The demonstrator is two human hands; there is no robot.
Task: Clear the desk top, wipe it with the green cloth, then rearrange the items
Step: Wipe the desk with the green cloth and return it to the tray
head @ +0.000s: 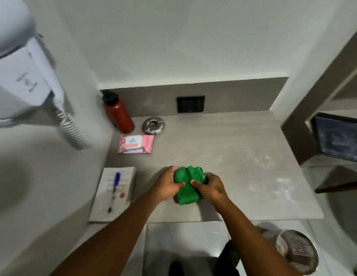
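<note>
Both forearms reach in from the near edge and meet over the desk (243, 156), hands almost touching. Left hand (169, 186) and right hand (212, 187) each have fingers closed on the green cloth (188, 185), which sits bunched between them, its lower fold resting on the desk surface. Thumbs press in on top from either side; judged as gathering or folding the cloth into a pad, either ahead of wiping or to put it away. Cannot tell which. Down and right of the right arm, off the desk: a wire bin (297, 251) on the floor. Left of the left hand, at the desk's near left corner: a booklet (114, 193) with a blue pen (114, 191) lying along it. Beyond the left hand: a pink wipes pack (136, 144), flat. Further still, near the back wall: a metal ashtray (153, 125) and, just left of it, an upright red bottle (119, 114). All four items hug the left edge and back corner, leaving the centre and right bare, probably to free a wiping area. Pale smears show on the desk right of the right hand, so the wipe looks unfinished there.
</note>
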